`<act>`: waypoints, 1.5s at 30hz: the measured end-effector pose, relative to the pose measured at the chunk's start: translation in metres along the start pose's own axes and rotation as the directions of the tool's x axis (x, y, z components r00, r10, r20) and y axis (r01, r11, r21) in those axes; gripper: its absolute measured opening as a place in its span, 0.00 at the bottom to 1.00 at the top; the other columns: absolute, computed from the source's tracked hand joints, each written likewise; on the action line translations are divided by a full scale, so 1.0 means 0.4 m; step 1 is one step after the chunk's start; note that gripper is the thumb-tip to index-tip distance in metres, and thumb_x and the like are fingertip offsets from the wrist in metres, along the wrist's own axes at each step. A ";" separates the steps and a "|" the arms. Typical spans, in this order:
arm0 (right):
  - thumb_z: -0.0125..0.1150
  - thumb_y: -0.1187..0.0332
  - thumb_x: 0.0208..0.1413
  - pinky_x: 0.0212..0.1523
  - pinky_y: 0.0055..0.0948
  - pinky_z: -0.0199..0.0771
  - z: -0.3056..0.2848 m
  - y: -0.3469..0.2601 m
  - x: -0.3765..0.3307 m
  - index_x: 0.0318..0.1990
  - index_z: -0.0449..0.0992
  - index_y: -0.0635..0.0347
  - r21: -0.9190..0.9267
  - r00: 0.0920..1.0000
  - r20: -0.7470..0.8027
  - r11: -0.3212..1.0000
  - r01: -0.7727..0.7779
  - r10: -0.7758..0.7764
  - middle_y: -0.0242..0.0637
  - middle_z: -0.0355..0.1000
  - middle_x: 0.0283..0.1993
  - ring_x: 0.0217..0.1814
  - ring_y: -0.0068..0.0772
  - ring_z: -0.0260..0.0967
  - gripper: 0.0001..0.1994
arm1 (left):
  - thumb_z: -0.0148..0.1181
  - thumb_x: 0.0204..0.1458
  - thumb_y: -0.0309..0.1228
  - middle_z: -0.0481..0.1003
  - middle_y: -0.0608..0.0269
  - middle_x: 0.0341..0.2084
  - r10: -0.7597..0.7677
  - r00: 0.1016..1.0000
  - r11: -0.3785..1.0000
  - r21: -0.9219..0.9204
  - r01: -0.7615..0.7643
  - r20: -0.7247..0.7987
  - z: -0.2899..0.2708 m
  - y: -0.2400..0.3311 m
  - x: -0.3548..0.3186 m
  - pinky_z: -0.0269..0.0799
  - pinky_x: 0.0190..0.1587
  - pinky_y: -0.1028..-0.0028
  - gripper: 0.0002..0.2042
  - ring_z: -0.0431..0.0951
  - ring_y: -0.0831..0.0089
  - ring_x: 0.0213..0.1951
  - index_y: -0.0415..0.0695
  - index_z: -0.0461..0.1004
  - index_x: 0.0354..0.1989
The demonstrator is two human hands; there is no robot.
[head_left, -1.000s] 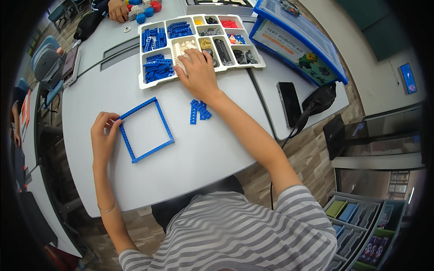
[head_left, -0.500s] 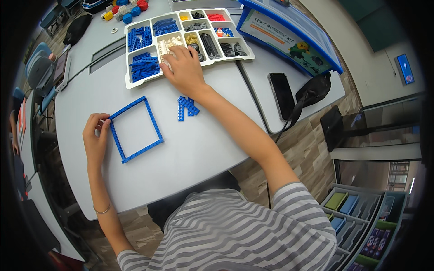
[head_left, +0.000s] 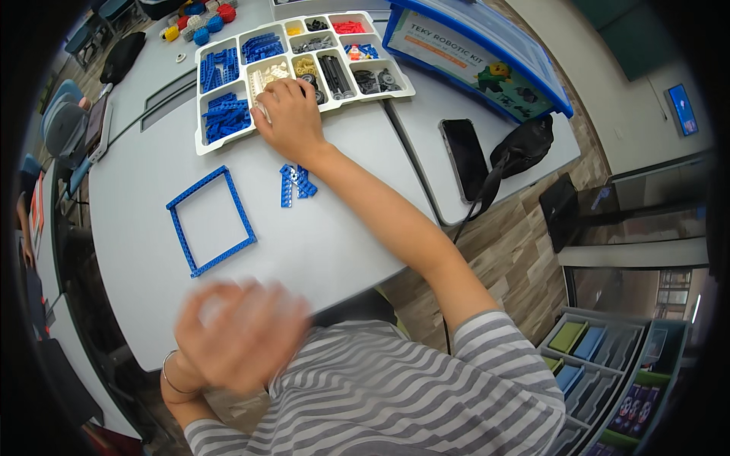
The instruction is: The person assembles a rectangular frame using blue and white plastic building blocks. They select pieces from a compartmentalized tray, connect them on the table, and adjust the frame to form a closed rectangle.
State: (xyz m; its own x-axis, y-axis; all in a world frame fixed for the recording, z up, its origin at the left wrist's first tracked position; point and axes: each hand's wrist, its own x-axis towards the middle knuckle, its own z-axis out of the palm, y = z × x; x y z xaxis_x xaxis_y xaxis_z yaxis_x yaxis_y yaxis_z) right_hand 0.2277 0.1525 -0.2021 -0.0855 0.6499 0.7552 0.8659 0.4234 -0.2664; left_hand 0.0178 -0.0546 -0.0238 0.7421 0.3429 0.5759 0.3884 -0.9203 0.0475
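Observation:
My right hand (head_left: 293, 115) reaches into the white sorting tray (head_left: 304, 106). Its fingers are bent and a little apart over the compartment of cream-white building pieces (head_left: 268, 74); nothing shows in its grasp, though the fingertips are partly hidden. My left hand (head_left: 239, 334) is raised in front of my striped shirt, smeared by motion, so its grip is unclear. A four-sided frame of blue studded beams (head_left: 242, 209) lies on the grey-white table (head_left: 319, 247), touched by neither hand. Several short blue plates (head_left: 296, 185) lie in a small group below the tray.
Blue beams (head_left: 226, 116) and other sorted pieces fill the tray's compartments. A blue-edged kit box (head_left: 471, 57) stands behind it to the right. A black phone (head_left: 464, 159) and a black pouch (head_left: 525, 148) lie at the right. A laptop (head_left: 97, 125) is at the left edge.
My left hand has let go of the blue frame's corner and swung back toward my body. The right hand stays at the white pieces. The whole view has shifted slightly.

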 end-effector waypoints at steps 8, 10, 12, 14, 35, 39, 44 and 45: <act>0.62 0.60 0.60 0.67 0.48 0.57 0.000 0.002 0.002 0.42 0.81 0.58 0.006 1.000 0.009 1.000 0.006 -0.006 0.39 0.76 0.50 0.60 0.42 0.69 0.11 | 0.55 0.68 0.36 0.77 0.72 0.44 0.532 0.828 0.833 0.287 -0.474 -0.177 -0.109 0.063 0.091 0.76 0.45 0.65 0.14 0.77 0.70 0.47 0.52 0.76 0.59; 0.62 0.60 0.60 0.67 0.48 0.57 0.000 0.002 0.001 0.42 0.82 0.58 -0.005 1.000 -0.001 1.000 0.008 -0.008 0.39 0.76 0.50 0.60 0.42 0.69 0.12 | 0.55 0.68 0.37 0.78 0.76 0.46 0.360 0.925 0.916 0.235 -0.325 -0.124 -0.129 0.093 0.090 0.75 0.50 0.64 0.14 0.75 0.69 0.53 0.56 0.76 0.60; 0.62 0.60 0.60 0.68 0.47 0.57 0.001 0.002 0.000 0.42 0.82 0.59 -0.015 1.000 -0.012 1.000 0.016 -0.017 0.39 0.76 0.50 0.60 0.42 0.69 0.12 | 0.50 0.71 0.40 0.78 0.75 0.44 0.340 0.927 0.921 0.258 -0.293 -0.159 -0.138 0.094 0.074 0.75 0.50 0.65 0.15 0.73 0.68 0.55 0.56 0.76 0.61; 0.62 0.60 0.60 0.68 0.47 0.57 0.002 0.001 0.000 0.42 0.82 0.59 -0.016 1.000 0.002 1.000 0.008 -0.008 0.40 0.76 0.50 0.60 0.42 0.69 0.12 | 0.48 0.71 0.42 0.78 0.73 0.43 0.359 0.917 0.921 0.224 -0.318 -0.175 -0.154 0.083 0.052 0.74 0.48 0.65 0.15 0.73 0.68 0.54 0.54 0.76 0.60; 0.61 0.61 0.60 0.68 0.47 0.57 0.001 0.003 0.001 0.42 0.82 0.58 0.002 1.000 0.005 1.000 0.003 -0.003 0.38 0.76 0.49 0.60 0.41 0.68 0.11 | 0.32 0.75 0.36 0.67 0.65 0.36 0.410 0.619 0.896 0.169 -0.410 -0.670 -0.084 0.030 0.072 0.67 0.28 0.72 0.15 0.77 0.72 0.24 0.41 0.65 0.42; 0.61 0.61 0.60 0.68 0.47 0.57 0.000 0.002 0.000 0.42 0.82 0.58 0.006 1.000 0.009 1.000 -0.001 0.000 0.38 0.76 0.49 0.60 0.40 0.68 0.11 | 0.34 0.75 0.36 0.68 0.63 0.39 0.331 0.688 0.908 0.018 -0.419 -0.646 -0.108 0.048 0.062 0.69 0.26 0.71 0.15 0.79 0.70 0.25 0.41 0.67 0.49; 0.62 0.61 0.60 0.68 0.47 0.57 0.002 0.002 0.001 0.42 0.82 0.58 -0.019 1.000 0.014 1.000 -0.008 0.009 0.38 0.76 0.49 0.60 0.40 0.68 0.11 | 0.48 0.72 0.38 0.74 0.58 0.47 0.296 0.915 0.946 -0.045 -0.320 -0.274 -0.138 0.092 0.045 0.76 0.29 0.71 0.18 0.83 0.63 0.33 0.47 0.71 0.65; 0.62 0.61 0.60 0.68 0.47 0.57 0.003 0.001 0.002 0.42 0.82 0.58 -0.017 1.000 0.024 1.000 -0.016 0.017 0.38 0.76 0.49 0.60 0.40 0.68 0.11 | 0.51 0.71 0.38 0.75 0.57 0.49 0.340 0.911 0.930 -0.060 -0.362 -0.234 -0.135 0.089 0.044 0.77 0.30 0.71 0.19 0.83 0.62 0.35 0.49 0.72 0.67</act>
State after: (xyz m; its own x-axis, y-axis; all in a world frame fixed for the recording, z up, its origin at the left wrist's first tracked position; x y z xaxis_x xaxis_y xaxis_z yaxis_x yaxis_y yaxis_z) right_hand 0.2274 0.1540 -0.2025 -0.0827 0.6717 0.7362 0.8752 0.4023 -0.2687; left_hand 0.0152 -0.0914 0.0321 0.6800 -0.0445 0.7319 0.0595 -0.9915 -0.1156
